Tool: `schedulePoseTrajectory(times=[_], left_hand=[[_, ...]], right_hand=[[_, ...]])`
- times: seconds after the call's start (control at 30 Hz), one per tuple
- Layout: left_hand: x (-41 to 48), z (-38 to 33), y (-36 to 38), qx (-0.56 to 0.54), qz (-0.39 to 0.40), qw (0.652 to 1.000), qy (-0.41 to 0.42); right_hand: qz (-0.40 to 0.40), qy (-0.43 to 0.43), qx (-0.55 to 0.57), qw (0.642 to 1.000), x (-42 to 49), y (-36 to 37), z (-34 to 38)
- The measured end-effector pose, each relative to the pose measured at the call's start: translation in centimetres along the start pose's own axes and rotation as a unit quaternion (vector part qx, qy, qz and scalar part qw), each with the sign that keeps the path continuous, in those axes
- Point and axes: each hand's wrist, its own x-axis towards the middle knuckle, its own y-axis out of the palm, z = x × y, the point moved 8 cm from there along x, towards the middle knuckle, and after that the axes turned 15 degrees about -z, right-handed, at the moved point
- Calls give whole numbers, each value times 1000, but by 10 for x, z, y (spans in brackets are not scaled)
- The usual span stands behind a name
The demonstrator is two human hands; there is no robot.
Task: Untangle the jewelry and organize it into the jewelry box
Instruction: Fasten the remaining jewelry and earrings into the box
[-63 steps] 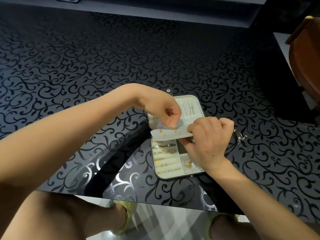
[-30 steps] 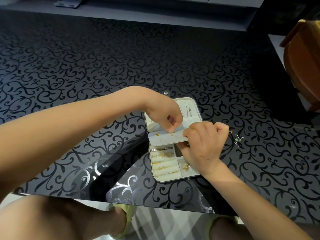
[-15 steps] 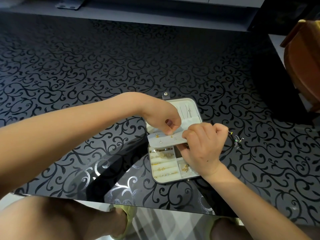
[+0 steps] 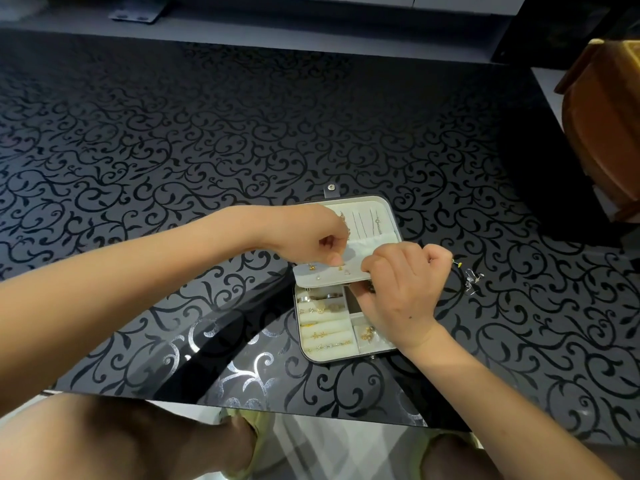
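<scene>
A small grey jewelry box [image 4: 313,353] lies open on the black patterned table. Its cream tray holds gold rings and chains [image 4: 323,323]; thin necklaces [image 4: 375,221] hang in the lid. A grey earring flap [image 4: 325,275] with small gold studs is lifted over the tray. My right hand [image 4: 398,292] grips the flap's right end, thumb underneath. My left hand [image 4: 313,239] pinches a tiny piece at the flap's top edge. A small tangle of silver jewelry [image 4: 471,279] lies on the table to the right of the box.
The glass table's near edge [image 4: 277,408] runs just below the box, with my knees and yellow slippers under it. A brown wooden chair [image 4: 602,133] stands at the far right. A grey shelf [image 4: 277,32] runs along the back.
My left hand has shifted a little along the flap's upper edge, still pinching. My right hand keeps its grip on the flap. The box stays in place.
</scene>
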Motion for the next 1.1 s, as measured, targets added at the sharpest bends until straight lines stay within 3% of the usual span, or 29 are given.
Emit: schedulePoseTrajectory(times=[0.43,0.57,0.67,0.77,0.83,0.97,1.1], left_hand=[[1,-5,9,-46,65,996,-40],[-4,2,0,-37,3,997,-68],[-19,9,-11,-62,-61,993,-83],[-47,5,-26,-229,-142,955,-124],[-62,-5,-23,-274,-147,944,-106],[-65,-7,-17,-215,-194,953,-93],[-63,-2,-31,-191,-275,933,-134]], right_hand=[[3,-8,-3,1000,-3,2,1],[11,0,-17,1000,-2,4,-2],[65,14,-41,997,-4,14,-5],[111,23,-59,992,0,17,-6],[130,26,-71,989,3,17,-6],[191,23,-89,977,5,14,-8],[156,77,-127,976,6,-26,-35]])
